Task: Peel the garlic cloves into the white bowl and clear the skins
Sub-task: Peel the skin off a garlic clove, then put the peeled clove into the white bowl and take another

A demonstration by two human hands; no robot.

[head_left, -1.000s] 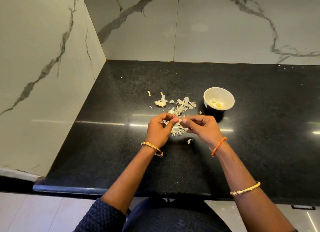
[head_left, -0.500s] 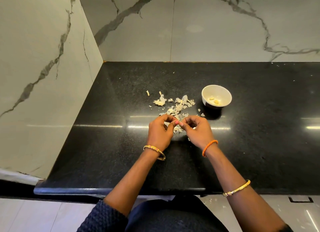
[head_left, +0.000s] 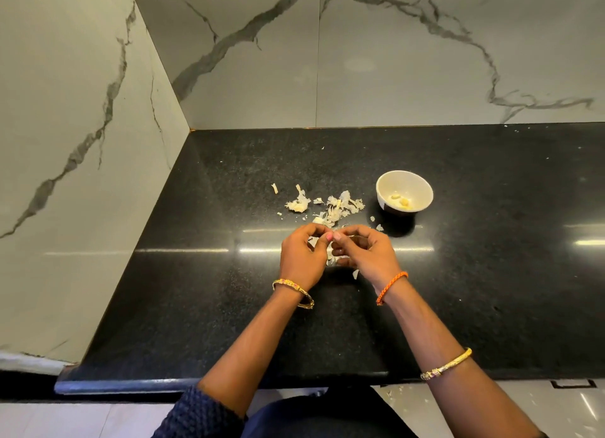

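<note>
My left hand (head_left: 302,257) and my right hand (head_left: 365,252) meet thumb to thumb over the black counter, fingers curled, pinching a small garlic clove between them; the clove is almost wholly hidden by the fingers. A scatter of pale garlic skins (head_left: 330,205) lies just beyond my hands, with more scraps under them. The white bowl (head_left: 422,188) stands to the right of the skins, up and right of my right hand, and holds two peeled cloves (head_left: 400,199).
The black granite counter (head_left: 491,290) ends at marble walls on the left (head_left: 65,175) and behind. Its front edge runs under my forearms. A few skin bits lie on the floor (head_left: 394,392) below the edge.
My hands stay together on the clove. The right hand's fingers have shifted slightly; the skins and the bowl lie as before.
</note>
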